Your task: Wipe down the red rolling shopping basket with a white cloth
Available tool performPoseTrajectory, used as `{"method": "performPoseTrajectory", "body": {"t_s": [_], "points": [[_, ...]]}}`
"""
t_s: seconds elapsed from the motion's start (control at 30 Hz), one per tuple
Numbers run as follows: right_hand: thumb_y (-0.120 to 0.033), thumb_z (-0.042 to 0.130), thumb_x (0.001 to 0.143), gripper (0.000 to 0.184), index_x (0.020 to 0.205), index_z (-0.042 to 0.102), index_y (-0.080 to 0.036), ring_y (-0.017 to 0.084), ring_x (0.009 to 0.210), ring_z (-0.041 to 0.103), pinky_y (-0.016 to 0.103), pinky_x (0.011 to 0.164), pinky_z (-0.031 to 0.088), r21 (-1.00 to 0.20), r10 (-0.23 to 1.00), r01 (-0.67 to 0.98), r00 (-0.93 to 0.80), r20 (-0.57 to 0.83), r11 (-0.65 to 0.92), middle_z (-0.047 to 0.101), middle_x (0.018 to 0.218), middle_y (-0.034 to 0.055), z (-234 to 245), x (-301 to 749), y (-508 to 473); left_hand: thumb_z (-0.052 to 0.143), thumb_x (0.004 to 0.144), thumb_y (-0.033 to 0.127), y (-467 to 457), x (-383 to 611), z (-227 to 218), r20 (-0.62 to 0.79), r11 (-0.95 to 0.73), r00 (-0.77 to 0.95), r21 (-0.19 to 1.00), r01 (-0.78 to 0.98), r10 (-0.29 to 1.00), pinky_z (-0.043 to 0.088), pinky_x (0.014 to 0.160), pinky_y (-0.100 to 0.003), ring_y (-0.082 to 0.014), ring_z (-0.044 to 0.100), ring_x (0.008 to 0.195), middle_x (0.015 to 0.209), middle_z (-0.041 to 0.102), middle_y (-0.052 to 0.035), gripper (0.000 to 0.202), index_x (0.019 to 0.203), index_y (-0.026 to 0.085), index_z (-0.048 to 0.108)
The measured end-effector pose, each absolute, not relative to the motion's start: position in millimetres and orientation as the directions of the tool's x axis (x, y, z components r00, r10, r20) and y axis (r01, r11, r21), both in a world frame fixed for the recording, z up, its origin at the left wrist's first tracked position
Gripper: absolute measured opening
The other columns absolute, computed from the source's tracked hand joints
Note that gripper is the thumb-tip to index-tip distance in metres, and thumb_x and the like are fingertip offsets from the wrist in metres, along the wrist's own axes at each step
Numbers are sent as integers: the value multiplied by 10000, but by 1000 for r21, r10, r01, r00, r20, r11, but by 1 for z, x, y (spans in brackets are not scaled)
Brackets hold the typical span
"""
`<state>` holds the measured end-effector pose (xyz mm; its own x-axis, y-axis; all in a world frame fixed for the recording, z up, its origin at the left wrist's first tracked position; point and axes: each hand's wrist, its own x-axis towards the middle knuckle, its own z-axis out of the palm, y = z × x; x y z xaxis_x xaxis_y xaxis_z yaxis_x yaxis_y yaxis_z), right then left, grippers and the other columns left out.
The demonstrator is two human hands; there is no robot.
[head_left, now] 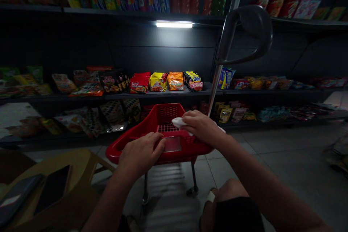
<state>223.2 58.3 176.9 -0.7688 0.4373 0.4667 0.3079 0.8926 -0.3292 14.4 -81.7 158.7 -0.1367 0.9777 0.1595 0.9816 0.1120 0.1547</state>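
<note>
A small red plastic shopping cart (119, 148) stands before me on thin metal legs with wheels. My left hand (143, 151) lies over its near rim, fingers curled on it beside a pale rectangular plate (173, 144). On the right side of the rim, my right hand (200, 125) holds a white cloth (178, 122) that shows past the fingertips and behind the hand. A metal pole (216, 85) with a dark loop-shaped handle (268, 36) rises behind the right hand; its lower end is hidden.
Shelves (160, 95) of snack packets stretch across the far side, under a bright light tube (174, 24). At left, a yellowish stool (78, 159) carries a phone (53, 190) and a dark flat object (20, 195). Pale floor tiles (261, 145) spread to the right.
</note>
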Motion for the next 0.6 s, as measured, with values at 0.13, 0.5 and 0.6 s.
{"method": "performPoseTrajectory", "body": {"t_s": [0.13, 0.5, 0.6], "points": [[-132, 698, 740, 143, 619, 677, -205, 159, 744, 597, 278, 776, 437, -329, 343, 305, -937, 64, 894, 662, 718, 19, 168, 203, 95, 248, 989, 533, -80, 14, 159, 165, 117, -147, 178, 977, 975, 447, 698, -322, -231, 690, 998, 1184, 712, -11, 466, 1182, 341, 626], [-530, 611, 837, 379, 1055, 685, -229, 204, 799, 643, 329, 724, 520, -843, 832, 88, 132, 538, 531, 698, 900, 42, 118, 293, 55, 226, 987, 530, -76, 12, 162, 165, 123, -154, 186, 975, 974, 471, 740, -342, -244, 687, 1016, 1199, 706, -4, 476, 1155, 350, 633], [-626, 463, 846, 436, 947, 653, -248, 206, 714, 636, 345, 658, 542, -908, 946, -297, 221, 236, 296, 666, 763, 20, 69, 285, 50, 228, 986, 538, -75, 15, 160, 185, 106, -138, 173, 979, 973, 475, 743, -346, -248, 689, 1010, 1196, 708, -9, 480, 1158, 342, 631]]}}
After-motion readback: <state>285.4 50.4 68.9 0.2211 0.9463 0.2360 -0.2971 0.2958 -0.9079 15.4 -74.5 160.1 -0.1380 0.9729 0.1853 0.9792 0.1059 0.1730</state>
